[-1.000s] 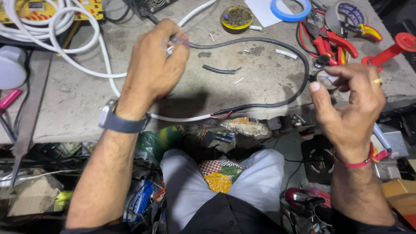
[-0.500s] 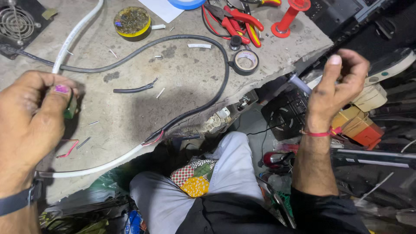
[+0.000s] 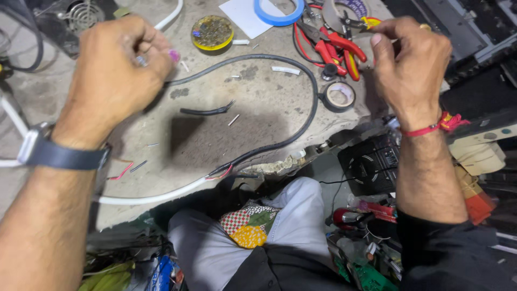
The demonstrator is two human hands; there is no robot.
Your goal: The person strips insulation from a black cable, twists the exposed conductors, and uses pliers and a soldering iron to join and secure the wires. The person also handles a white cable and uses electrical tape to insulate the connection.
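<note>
My left hand (image 3: 116, 70) is closed in a fist over the grey workbench (image 3: 215, 140), with a small pink piece (image 3: 174, 55) at its fingertips. One end of a black cable (image 3: 315, 91) runs under those fingers. The cable arcs right across the bench and comes back to the front edge. There it meets a white cable (image 3: 156, 196) with thin red wires showing. My right hand (image 3: 412, 64) is raised at the bench's right end with fingers curled shut, beside a yellow-handled tool (image 3: 369, 22). I see nothing in that hand.
Red-handled pliers (image 3: 334, 46), a black tape roll (image 3: 340, 96), a blue tape ring (image 3: 280, 13), a round yellow tin (image 3: 212, 32) and a short black cable offcut (image 3: 207, 110) lie on the bench. A fan grille (image 3: 81, 13) sits far left. Cluttered parts lie below the bench's broken edge.
My left hand has moved in from the left edge onto the black cable's end. My right hand has risen from beside the bench to above the pliers.
</note>
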